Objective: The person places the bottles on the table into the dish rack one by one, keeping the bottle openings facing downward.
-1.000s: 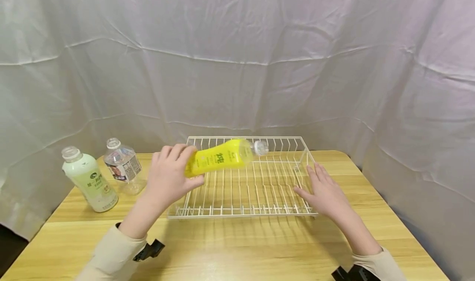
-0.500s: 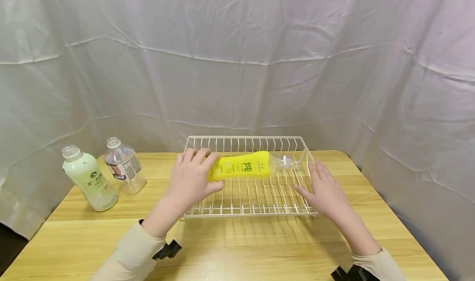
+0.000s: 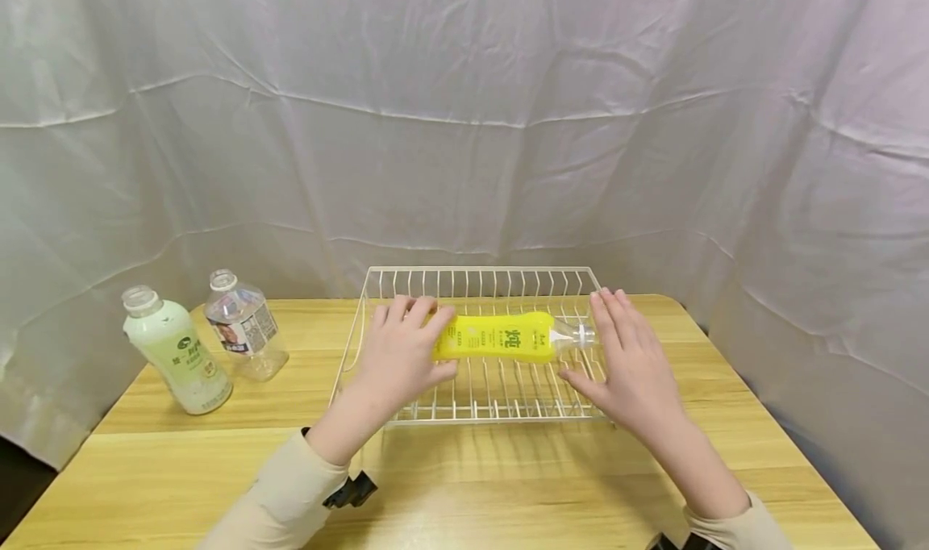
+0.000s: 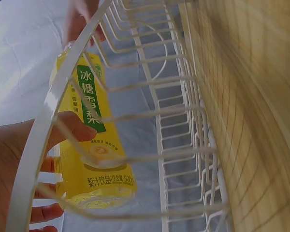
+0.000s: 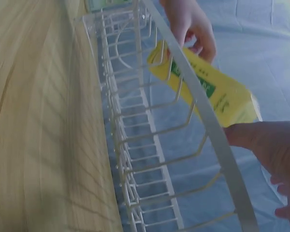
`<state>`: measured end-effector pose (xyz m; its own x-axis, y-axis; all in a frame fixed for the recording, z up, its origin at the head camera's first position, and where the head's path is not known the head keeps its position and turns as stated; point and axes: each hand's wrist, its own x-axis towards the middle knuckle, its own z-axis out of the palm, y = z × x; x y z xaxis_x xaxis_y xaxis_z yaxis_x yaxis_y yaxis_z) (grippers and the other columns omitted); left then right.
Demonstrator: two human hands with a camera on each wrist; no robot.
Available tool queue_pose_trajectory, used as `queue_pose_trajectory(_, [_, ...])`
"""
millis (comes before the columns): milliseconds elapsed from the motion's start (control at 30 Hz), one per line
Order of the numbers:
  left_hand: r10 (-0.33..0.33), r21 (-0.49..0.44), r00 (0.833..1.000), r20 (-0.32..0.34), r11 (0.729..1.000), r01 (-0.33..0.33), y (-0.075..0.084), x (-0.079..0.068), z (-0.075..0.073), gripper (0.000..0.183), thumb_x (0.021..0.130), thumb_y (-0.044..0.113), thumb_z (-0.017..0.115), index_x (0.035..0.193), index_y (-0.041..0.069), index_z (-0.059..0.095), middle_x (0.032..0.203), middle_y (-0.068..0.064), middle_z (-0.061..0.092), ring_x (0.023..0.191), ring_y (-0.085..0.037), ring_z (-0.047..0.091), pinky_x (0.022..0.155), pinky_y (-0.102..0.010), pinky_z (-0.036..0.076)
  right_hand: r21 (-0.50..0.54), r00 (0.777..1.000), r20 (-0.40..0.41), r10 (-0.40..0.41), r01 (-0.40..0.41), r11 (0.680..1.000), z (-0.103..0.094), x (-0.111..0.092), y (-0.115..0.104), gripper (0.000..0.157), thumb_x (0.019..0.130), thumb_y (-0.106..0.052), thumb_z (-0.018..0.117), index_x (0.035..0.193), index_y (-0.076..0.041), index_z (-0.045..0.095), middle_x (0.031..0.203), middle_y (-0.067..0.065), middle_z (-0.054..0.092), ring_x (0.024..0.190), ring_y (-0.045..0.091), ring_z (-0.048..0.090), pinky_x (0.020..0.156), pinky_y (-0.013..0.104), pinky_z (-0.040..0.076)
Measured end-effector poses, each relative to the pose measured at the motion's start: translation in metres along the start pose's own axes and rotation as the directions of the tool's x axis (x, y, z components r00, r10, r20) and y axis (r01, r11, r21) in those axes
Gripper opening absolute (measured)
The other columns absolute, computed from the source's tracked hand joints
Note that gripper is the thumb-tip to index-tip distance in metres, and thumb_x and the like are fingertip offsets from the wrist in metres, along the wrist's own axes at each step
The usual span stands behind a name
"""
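A yellow-labelled plastic drink bottle (image 3: pixel 501 337) lies level on its side over the white wire dish rack (image 3: pixel 508 389), its clear neck pointing right. My left hand (image 3: pixel 406 348) grips it near the base; in the left wrist view, thumb and fingers lie around the bottle (image 4: pixel 94 116). My right hand (image 3: pixel 639 364) is by the neck at the rack's right side, its fingers straight and the thumb apart. In the right wrist view, the right thumb (image 5: pixel 251 135) comes close to the bottle (image 5: pixel 217 92), partly behind the rack's rim.
On the table (image 3: pixel 508 493), left of the rack, stand a pale green bottle (image 3: pixel 177 356) and a clear bottle with a printed label (image 3: pixel 243 324). Both are uncapped. A grey-white curtain (image 3: pixel 464 131) hangs behind and at both sides.
My left hand has carried the yellow bottle rightward over the rack and levelled it from a tilt. My right hand has shifted slightly inward, toward the bottle's neck. The other bottles stay put.
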<state>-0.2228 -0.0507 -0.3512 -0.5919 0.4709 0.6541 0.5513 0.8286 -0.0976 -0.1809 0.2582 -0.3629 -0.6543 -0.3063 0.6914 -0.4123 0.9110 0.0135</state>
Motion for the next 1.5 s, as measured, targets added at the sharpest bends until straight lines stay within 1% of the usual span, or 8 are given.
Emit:
queue_pose_trajectory(100, [0.02,0.02,1.0,-0.005,1.0,-0.02,0.005,0.001,0.002,0.06,0.068,0.048,0.076,0.119,0.022,0.059,0.11,-0.001,0.061,0.098,-0.024,0.051,0.08,-0.04,0.042,0.021,0.994,-0.059,-0.096,0.097,0.995,-0.001,0.002,-0.005,0.094,0.09,-0.072,0.04,0.147,0.003,0.035,0.146,0.025,0.044,0.141,0.041,0.034,0.124,0.042,0.016])
queue_pose_trajectory(533, [0.13,0.02,0.989,-0.072,0.991,-0.129,0.015,0.005,0.006,0.061,0.068,0.048,0.076,0.12,0.022,0.059,0.116,-0.002,0.06,0.107,-0.025,0.052,0.089,-0.041,0.043,0.065,0.983,-0.045,-0.18,0.182,0.981,-0.003,0.002,-0.011,0.079,0.064,-0.034,0.083,0.128,0.004,0.055,0.12,0.019,0.063,0.123,0.037,0.054,0.101,0.053,0.045])
queue_pose_trajectory(833, [0.088,-0.307,0.988,-0.126,0.944,-0.123,0.006,0.013,-0.001,0.076,0.073,0.044,0.082,0.137,0.017,0.051,0.136,-0.007,0.052,0.123,-0.028,0.042,0.108,-0.048,0.034,0.274,0.998,-0.021,-0.057,0.06,0.96,0.005,0.001,0.0,0.075,0.059,-0.024,0.089,0.122,0.001,0.057,0.117,0.015,0.063,0.111,0.031,0.057,0.098,0.047,0.045])
queue_pose_trajectory(900, [0.008,-0.444,0.998,-0.068,0.895,-0.037,0.006,0.014,-0.005,0.084,0.074,0.044,0.082,0.144,0.018,0.044,0.143,-0.006,0.047,0.131,-0.028,0.037,0.111,-0.049,0.031,0.322,1.0,-0.015,-0.011,0.015,0.947,0.005,0.0,0.0,0.074,0.058,-0.019,0.09,0.122,0.0,0.057,0.117,0.013,0.063,0.11,0.029,0.057,0.099,0.037,0.044])
queue_pose_trajectory(1000, [-0.116,-0.634,0.992,0.048,0.764,0.121,0.006,0.016,-0.01,0.094,0.074,0.042,0.083,0.151,0.023,0.032,0.151,-0.002,0.04,0.139,-0.028,0.028,0.113,-0.054,0.029,0.372,0.998,-0.009,0.063,-0.055,0.927,0.005,-0.001,-0.001,0.075,0.058,-0.015,0.091,0.123,-0.001,0.057,0.115,0.011,0.064,0.107,0.024,0.057,0.096,0.024,0.043])
queue_pose_trajectory(1167, [-0.241,-0.762,0.921,0.305,0.518,0.388,0.005,0.02,-0.012,0.096,0.076,0.043,0.081,0.153,0.031,0.025,0.151,-0.002,0.04,0.141,-0.025,0.03,0.111,-0.061,0.032,0.402,0.989,-0.013,0.146,-0.129,0.907,0.004,-0.002,-0.002,0.075,0.055,-0.014,0.093,0.122,-0.005,0.059,0.112,0.008,0.064,0.101,0.015,0.055,0.086,0.027,0.047])
queue_pose_trajectory(1367, [-0.162,-0.812,0.84,0.517,0.219,0.542,0.005,0.024,-0.006,0.076,0.086,0.035,0.072,0.149,0.027,0.031,0.134,-0.005,0.05,0.127,-0.026,0.043,0.1,-0.048,0.043,0.41,0.983,-0.019,0.184,-0.16,0.898,0.006,-0.004,-0.003,0.075,0.055,-0.014,0.094,0.12,-0.006,0.06,0.111,0.006,0.063,0.102,0.012,0.054,0.087,0.021,0.045])
queue_pose_trajectory(1500, [-0.15,-0.823,0.826,0.544,0.099,0.56,0.01,0.024,-0.003,0.063,0.089,0.026,0.069,0.143,0.022,0.038,0.124,-0.006,0.056,0.116,-0.022,0.045,0.092,-0.036,0.042,0.38,0.988,-0.061,0.139,-0.106,0.919,0.01,-0.004,-0.003,0.076,0.054,-0.016,0.093,0.12,-0.003,0.059,0.111,0.01,0.064,0.103,0.018,0.054,0.087,0.024,0.043])
